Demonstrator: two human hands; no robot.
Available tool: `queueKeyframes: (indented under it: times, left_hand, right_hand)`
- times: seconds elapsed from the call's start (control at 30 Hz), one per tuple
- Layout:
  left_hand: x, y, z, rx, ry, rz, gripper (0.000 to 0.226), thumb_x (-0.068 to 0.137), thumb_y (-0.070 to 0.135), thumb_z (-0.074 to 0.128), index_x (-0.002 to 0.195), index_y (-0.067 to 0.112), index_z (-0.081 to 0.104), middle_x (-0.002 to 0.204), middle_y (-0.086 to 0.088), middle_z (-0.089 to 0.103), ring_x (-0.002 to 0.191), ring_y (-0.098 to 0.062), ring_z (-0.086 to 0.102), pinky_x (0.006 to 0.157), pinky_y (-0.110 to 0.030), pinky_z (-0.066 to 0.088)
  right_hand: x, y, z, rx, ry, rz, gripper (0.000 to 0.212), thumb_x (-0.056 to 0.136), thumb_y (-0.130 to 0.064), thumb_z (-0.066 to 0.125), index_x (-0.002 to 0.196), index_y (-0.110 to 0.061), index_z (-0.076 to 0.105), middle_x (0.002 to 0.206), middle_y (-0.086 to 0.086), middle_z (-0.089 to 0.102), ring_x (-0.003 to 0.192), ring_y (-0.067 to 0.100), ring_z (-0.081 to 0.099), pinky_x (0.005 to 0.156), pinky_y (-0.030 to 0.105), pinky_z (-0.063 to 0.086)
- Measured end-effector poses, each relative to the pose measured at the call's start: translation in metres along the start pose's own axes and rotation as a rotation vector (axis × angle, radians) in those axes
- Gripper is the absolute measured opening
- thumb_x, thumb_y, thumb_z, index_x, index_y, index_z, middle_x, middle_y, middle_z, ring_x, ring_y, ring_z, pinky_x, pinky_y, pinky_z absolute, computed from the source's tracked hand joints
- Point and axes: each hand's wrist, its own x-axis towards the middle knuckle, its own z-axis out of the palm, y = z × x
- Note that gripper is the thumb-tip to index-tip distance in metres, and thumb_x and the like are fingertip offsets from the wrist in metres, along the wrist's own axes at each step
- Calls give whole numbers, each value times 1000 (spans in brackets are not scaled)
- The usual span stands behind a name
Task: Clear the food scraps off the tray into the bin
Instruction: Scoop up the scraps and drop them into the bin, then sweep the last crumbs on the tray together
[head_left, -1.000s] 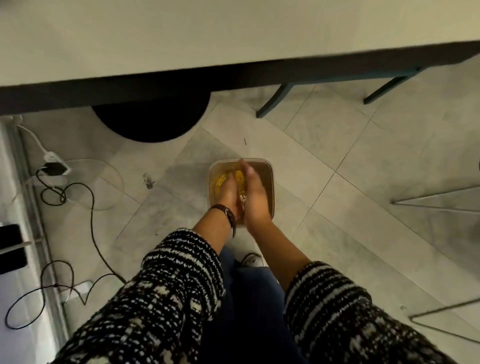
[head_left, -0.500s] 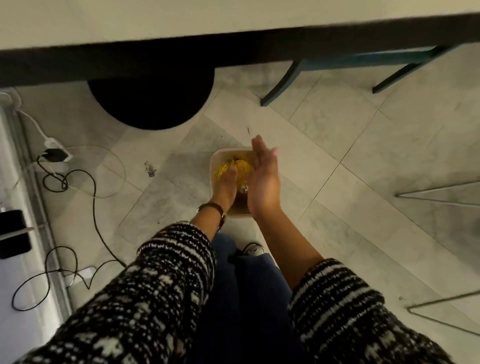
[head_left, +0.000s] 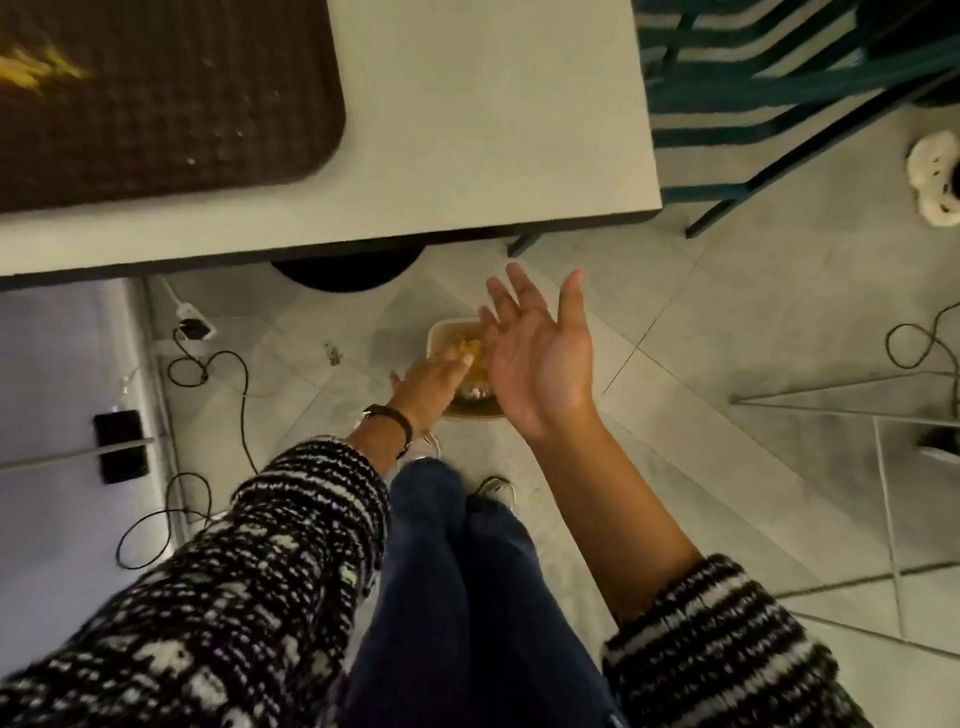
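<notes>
Head view, from left to right: a dark brown tray (head_left: 166, 114) with a ribbed surface lies on the white table (head_left: 478, 130) at the upper left, and a few yellow food scraps (head_left: 36, 73) sit on it near the frame's edge, with pale crumbs scattered closer to its right rim. Below the table edge, black cables (head_left: 231, 374) loop over the grey tiled floor beside a wall plug (head_left: 192, 326). The left hand (head_left: 431, 379), a dark band (head_left: 397, 423) at its wrist, reaches down with its back upward and fingers straight, holding nothing; its fingertips lie over the bin (head_left: 475, 411), a small pale tub standing on the floor just ahead of the person's shoes. A yellow heap (head_left: 467, 345) shows inside the tub, partly hidden by both hands. The right hand (head_left: 540, 358) hangs higher, above the tub's right side, palm turned up toward the camera, fingers spread and empty. Further right, a teal chair (head_left: 753, 104) stands past the table's corner, and a white fluffy object (head_left: 935, 176) lies on the floor at the frame's edge.
</notes>
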Motion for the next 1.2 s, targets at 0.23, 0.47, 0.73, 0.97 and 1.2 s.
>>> queueKeyframes:
  times: [0.23,0.47,0.73,0.97,1.2]
  left_hand:
    - [-171,90,-56,-447,-22,170,50,100,42,23,135,16,47,130,3,53,114,-8,49,84,-17,38]
    - [-251,100,-129,-517,156,334,47,100,39,23,136,20,46,134,0,54,121,-14,52,103,-29,35]
    - [-239,78,-234,-601,363,316,33,98,21,40,126,11,56,123,-8,62,109,-17,59,87,-17,43]
    - [-188,54,-350,-316,490,296,26,95,15,48,116,21,61,122,2,58,109,-7,50,94,-21,34]
    - [-146,49,-406,-269,480,256,27,96,12,46,119,12,61,112,5,55,104,-5,49,89,-19,35]
  right_hand:
    - [-142,-57,59,-243,-199,-81,68,93,-60,11,142,-22,36,151,3,36,141,24,28,119,48,12]
    - [-159,-60,113,-636,-248,-247,58,97,-52,14,140,-24,40,146,-5,43,136,14,37,113,33,24]
    - [-93,-14,206,-1190,-191,-323,41,97,-42,39,134,-28,48,138,-9,48,119,3,44,105,25,33]
    - [-16,30,273,-1415,-168,-358,41,95,-27,50,135,-16,49,137,4,52,121,11,49,97,17,34]
    - [63,28,319,-1693,-290,-534,52,97,-31,45,145,-17,32,158,2,16,147,18,4,116,37,-2]
